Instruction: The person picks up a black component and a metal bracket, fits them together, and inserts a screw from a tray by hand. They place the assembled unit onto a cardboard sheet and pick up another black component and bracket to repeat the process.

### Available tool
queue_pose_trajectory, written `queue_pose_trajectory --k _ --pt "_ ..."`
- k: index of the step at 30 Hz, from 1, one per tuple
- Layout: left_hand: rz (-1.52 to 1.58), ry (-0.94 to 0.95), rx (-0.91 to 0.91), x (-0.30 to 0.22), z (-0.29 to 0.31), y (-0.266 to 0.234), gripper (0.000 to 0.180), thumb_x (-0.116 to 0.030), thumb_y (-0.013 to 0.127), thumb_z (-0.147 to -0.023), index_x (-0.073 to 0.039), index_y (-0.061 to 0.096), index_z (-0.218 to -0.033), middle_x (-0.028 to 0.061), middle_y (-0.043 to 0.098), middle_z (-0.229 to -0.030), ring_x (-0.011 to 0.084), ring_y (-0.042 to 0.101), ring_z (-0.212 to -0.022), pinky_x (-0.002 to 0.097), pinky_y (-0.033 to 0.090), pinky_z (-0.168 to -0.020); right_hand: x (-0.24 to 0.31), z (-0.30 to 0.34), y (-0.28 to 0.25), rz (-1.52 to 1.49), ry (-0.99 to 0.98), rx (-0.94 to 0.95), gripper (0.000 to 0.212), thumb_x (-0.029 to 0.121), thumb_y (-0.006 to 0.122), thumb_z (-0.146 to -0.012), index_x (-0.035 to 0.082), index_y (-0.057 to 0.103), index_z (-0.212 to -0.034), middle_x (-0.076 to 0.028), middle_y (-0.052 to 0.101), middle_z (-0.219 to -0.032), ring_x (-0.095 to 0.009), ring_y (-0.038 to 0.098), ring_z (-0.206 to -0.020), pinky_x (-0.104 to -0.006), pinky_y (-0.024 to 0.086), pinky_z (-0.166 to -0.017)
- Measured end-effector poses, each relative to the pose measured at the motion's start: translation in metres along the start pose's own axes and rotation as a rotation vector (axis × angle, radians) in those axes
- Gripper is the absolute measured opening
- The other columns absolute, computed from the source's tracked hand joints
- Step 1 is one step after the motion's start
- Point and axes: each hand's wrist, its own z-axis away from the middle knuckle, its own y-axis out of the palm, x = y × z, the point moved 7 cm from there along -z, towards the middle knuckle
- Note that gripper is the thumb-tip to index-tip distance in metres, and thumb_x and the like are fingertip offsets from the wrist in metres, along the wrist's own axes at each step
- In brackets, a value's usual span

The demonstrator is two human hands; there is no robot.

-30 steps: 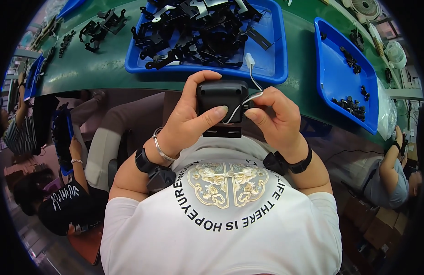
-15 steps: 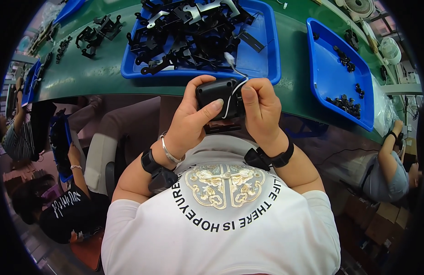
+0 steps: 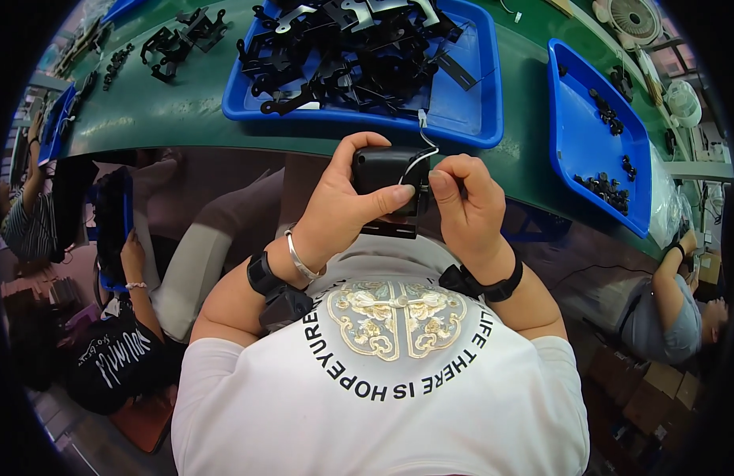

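My left hand (image 3: 339, 198) is closed around a black boxy housing (image 3: 376, 168), fingers behind its left side and thumb across its face. Under that thumb runs a white cable (image 3: 418, 159), its small white plug (image 3: 422, 118) sticking up past the housing's top edge. A flat black bracket (image 3: 391, 229) shows along the bottom of the housing. At the housing's right side is my right hand (image 3: 472, 198), its fingers curled and the thumb raised beside a small dark knob-like part (image 3: 424, 190). What lies within the right fingers, if anything, is hidden.
Beyond my hands, a blue tray (image 3: 494, 87) on the green table (image 3: 184, 119) holds many black metal brackets. Another blue tray (image 3: 577, 139) at right has small black knobs. Loose brackets (image 3: 180, 44) lie at left. Co-workers sit at both sides.
The housing has turned slightly, and its plug now points more upright. My right hand has shifted a little right and down, its thumb drawing away from the housing's side.
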Motion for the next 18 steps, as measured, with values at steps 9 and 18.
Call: queue_pose_trajectory --k 9,18 --pt "0.245 -0.010 0.024 -0.001 0.005 0.000 0.049 -0.008 0.059 -0.084 -0.009 0.029 -0.123 0.0115 0.046 -0.109 0.0190 0.057 -0.094 0.0337 0.056 -0.076 0.006 -0.004 -0.003 0.101 -0.052 0.222 0.013 0.011 0.061 -0.084 0.000 0.055 -0.081 -0.007 0.054 -0.070 -0.016 0.050 -0.060 -0.0254 0.039 -0.054" --pt "0.223 0.059 0.026 -0.010 0.004 0.002 0.046 -0.006 0.056 -0.086 -0.009 0.029 -0.123 0.0118 0.046 -0.111 0.0176 0.056 -0.097 0.0349 0.055 -0.079 0.006 -0.009 -0.002 -0.110 0.042 0.059 0.022 0.019 0.061 -0.083 0.002 0.054 -0.069 -0.011 0.051 -0.064 -0.024 0.051 -0.055 -0.0313 0.040 -0.049"
